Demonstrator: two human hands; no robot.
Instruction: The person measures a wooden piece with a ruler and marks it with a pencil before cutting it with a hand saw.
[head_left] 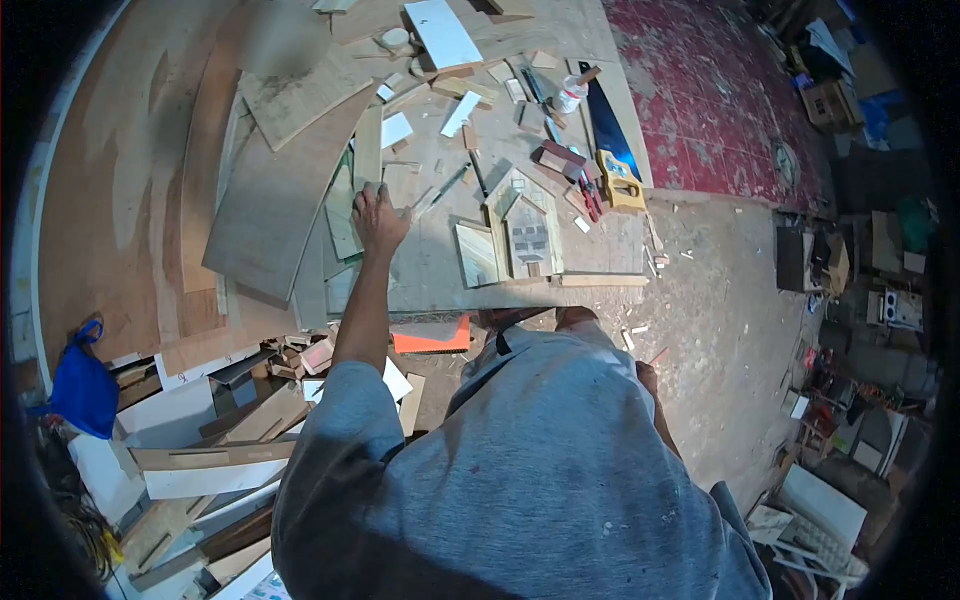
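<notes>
My left hand (380,222) reaches over the worktable with its thumb apart from the fingers. Its fingertips rest at the near end of a narrow wooden strip (367,145), and no grip on it shows. To the right of the thumb lies a thin pale stick beside a pencil-like tool (455,183). A small wooden house model (527,235) with a peaked roof outline and grey shingle-like pieces sits near the table's front edge. Down at my side hangs my right hand (648,378), partly hidden by my shirt; its fingers are too small to make out.
A handsaw with a yellow handle (622,182) lies at the table's right, near a white glue bottle (571,95) and red-handled pliers (591,200). Large plywood sheets (285,190) overlap on the left. Offcuts (260,415) pile below, by a blue bag (85,385).
</notes>
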